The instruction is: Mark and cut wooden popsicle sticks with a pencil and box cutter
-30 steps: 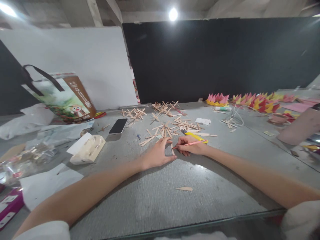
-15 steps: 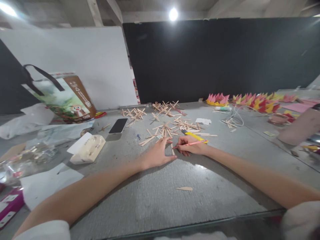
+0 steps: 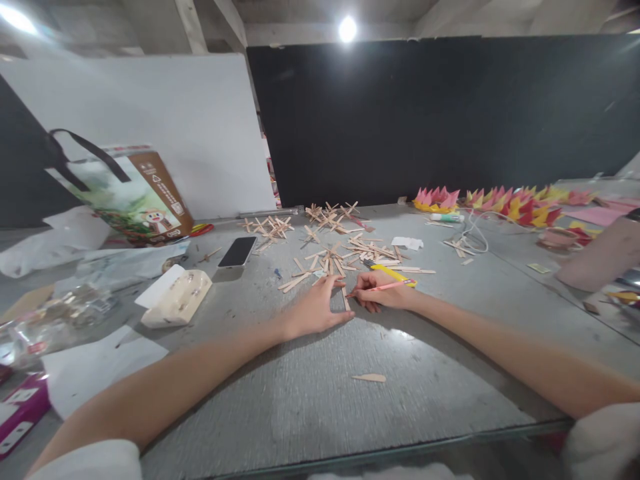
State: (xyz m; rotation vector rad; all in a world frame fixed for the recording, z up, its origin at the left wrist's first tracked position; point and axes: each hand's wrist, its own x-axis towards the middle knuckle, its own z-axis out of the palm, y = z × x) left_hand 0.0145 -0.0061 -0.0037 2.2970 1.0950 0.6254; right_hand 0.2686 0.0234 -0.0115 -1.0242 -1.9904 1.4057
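The wooden stick [image 3: 345, 298] you are working on lies flat on the grey table [image 3: 310, 393], in the narrow gap between your two hands and just in front of the loose pile of sticks [image 3: 345, 253]. Your left hand [image 3: 315, 310] rests palm down with thumb and forefinger spread apart, bracketing the stick's left side; whether the fingertips actually press on it is hard to tell from here. Your right hand [image 3: 381, 291] is closed around a pink pencil [image 3: 383, 287], its tip pointing left toward the stick.

Just behind your right hand lies a yellow tool [image 3: 393, 273]. A single cut sliver of wood [image 3: 369, 378] sits on the table nearer to you, well apart from both hands. To the left you have a black phone [image 3: 237, 252], a cream plastic box [image 3: 176, 299] and a printed bag [image 3: 131, 197]. Far right, pink and yellow paper flowers [image 3: 500, 201] line the back edge.
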